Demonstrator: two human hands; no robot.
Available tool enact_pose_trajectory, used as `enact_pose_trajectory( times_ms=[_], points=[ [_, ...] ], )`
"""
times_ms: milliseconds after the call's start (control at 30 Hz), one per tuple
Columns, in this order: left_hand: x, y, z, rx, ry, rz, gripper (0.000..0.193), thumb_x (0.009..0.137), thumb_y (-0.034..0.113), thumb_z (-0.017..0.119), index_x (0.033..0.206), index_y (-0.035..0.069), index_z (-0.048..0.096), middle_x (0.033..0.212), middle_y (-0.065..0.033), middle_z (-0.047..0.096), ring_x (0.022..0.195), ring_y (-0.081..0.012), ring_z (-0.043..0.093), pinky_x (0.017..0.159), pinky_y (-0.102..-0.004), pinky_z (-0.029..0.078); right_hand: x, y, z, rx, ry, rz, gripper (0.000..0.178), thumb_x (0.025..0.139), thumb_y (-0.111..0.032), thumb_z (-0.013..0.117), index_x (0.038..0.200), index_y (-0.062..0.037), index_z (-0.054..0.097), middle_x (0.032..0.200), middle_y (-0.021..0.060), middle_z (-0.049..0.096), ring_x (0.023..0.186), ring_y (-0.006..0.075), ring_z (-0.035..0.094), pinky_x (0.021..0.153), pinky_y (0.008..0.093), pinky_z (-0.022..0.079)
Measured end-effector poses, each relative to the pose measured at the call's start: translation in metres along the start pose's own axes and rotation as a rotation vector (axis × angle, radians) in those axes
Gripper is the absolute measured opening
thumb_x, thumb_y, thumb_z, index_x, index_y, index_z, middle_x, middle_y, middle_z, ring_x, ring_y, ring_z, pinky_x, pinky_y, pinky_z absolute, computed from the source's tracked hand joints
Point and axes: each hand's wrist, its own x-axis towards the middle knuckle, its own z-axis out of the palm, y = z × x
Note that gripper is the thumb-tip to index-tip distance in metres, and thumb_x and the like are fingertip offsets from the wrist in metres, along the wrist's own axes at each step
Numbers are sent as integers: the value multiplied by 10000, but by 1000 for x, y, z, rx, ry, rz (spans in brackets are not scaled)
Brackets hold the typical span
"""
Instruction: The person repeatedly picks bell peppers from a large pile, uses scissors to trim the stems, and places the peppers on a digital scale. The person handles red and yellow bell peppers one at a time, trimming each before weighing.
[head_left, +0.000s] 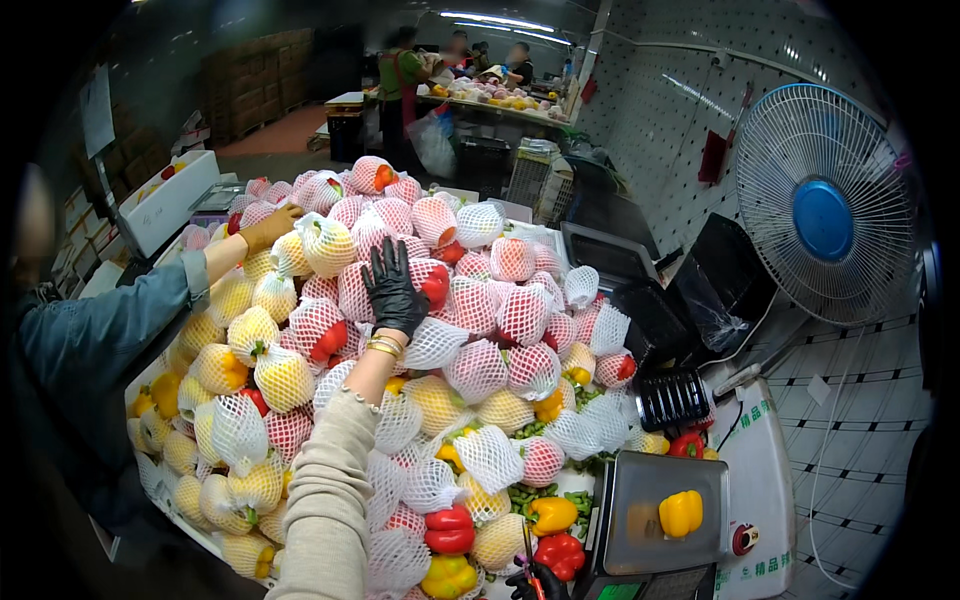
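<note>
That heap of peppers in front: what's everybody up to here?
The wearer's black-gloved left hand is spread over the heap of peppers, many in foam net sleeves. At the lower edge, the black-gloved right hand holds a red-handled tool, partly out of view. From the left, a co-worker's hand reaches to the heap too. One bare yellow pepper sits on the scale.
</note>
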Motion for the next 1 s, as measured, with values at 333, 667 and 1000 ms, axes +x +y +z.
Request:
enact_pose_trajectory(
  times_ms=[333,667,1000],
  points=[
    [29,-112,-13,-82,-475,453,1025,415,258,834,1324,270,361,1447,-72,200,1301,-391,198,1026,-479,285,-6,24,-23,651,255,132,588,920,-431,329,1305,14,318,1139,168,535,918,248,559,790,324,456],
    [2,-78,-39,-310,-136,88,945,442,254,820,1282,192,392,1252,-173,393,1105,-366,415,934,-428,381,5,-20,6,723,151,110,373,920,-140,452,1258,10,399,1017,136,562,855,154,554,742,261,457],
    [-208,4,-168,-1610,-524,-331,517,793,42,474,1297,68,364,1299,-97,409,1212,-206,377,1036,-342,282,136,-126,97,-265,-293,-440,1076,655,-323,774,1385,5,54,1388,181,238,1272,297,261,1044,373,221]
  ],
)
